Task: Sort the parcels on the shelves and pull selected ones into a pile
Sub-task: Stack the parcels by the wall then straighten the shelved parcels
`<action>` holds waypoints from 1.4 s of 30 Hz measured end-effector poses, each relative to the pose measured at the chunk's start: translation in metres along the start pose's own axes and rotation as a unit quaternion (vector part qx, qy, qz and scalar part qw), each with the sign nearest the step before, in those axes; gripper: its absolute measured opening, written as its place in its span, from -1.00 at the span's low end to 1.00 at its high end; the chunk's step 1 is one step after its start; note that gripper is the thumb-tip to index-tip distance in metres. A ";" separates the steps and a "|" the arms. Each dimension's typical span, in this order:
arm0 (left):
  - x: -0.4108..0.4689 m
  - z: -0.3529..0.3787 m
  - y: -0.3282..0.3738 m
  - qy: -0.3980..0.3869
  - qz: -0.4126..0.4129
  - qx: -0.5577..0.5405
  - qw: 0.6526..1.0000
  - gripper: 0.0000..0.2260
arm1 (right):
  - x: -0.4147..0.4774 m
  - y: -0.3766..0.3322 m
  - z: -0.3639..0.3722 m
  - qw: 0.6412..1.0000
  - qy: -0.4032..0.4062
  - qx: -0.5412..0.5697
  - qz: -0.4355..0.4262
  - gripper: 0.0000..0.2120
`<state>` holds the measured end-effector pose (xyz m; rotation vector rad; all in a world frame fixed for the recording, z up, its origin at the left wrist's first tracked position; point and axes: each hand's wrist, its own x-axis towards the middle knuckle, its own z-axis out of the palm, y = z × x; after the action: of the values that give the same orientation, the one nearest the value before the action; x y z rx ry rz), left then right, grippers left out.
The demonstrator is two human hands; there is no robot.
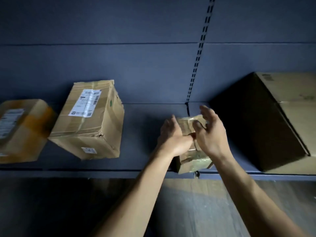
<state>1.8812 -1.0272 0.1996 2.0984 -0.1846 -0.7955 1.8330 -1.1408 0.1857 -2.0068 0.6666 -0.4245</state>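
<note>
The small taped parcel (193, 159) sat at the front lip of the shelf (145, 173), poking a bit over the edge; looked light and kinda squashy, crumpled cardboard under glossy tape, so probably slick on the taped faces; I'd grab it by the two opposite sides, not the top. The left hand (172, 134) lay against its left side with the thumb across the top; couldn't tell if it actually gripped. The right hand (210, 132) hung over the right side, fingers spread and loose, holding nothing. The big box (282, 120) stood just right of it; the labelled box (89, 120) was well off to the left.
</note>
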 end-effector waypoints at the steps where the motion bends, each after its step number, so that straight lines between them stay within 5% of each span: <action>1: 0.002 0.007 -0.002 -0.005 -0.023 -0.020 1.000 -0.29 | -0.005 0.015 -0.009 0.999 0.001 -0.018 0.031 -0.46; 4: -0.001 0.017 -0.014 -0.003 -0.109 -0.096 0.989 -0.32 | -0.018 0.046 -0.027 0.993 -0.021 -0.041 0.108 -0.42; 7: 0.004 0.022 -0.022 -0.008 -0.141 -0.188 0.972 -0.73 | -0.022 0.053 -0.026 0.985 -0.046 -0.033 0.162 -0.54; 10: 0.005 0.020 -0.019 -0.015 -0.112 -0.205 0.972 -0.67 | -0.024 0.046 -0.021 0.988 -0.059 -0.020 0.143 -0.74; 16: -0.007 0.000 -0.018 0.043 -0.075 -0.202 0.975 -0.45 | -0.021 0.033 -0.023 0.971 -0.052 0.143 0.182 -0.39; 23: -0.003 -0.032 -0.013 0.134 -0.058 -0.425 0.893 -0.60 | -0.012 0.006 -0.039 0.976 0.000 0.201 0.084 -0.69; 28: -0.003 -0.036 -0.007 0.134 -0.042 -0.422 0.896 -0.78 | -0.017 0.001 -0.037 0.988 -0.022 0.149 0.021 -0.71; 42: -0.029 -0.039 0.012 0.067 0.090 -0.330 0.937 -0.80 | -0.014 0.006 -0.057 0.979 0.039 0.193 0.045 -0.67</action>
<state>1.8833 -0.9969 0.2392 1.4648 -0.0237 -0.5056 1.7890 -1.1735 0.2081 -1.5944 0.6637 -0.5367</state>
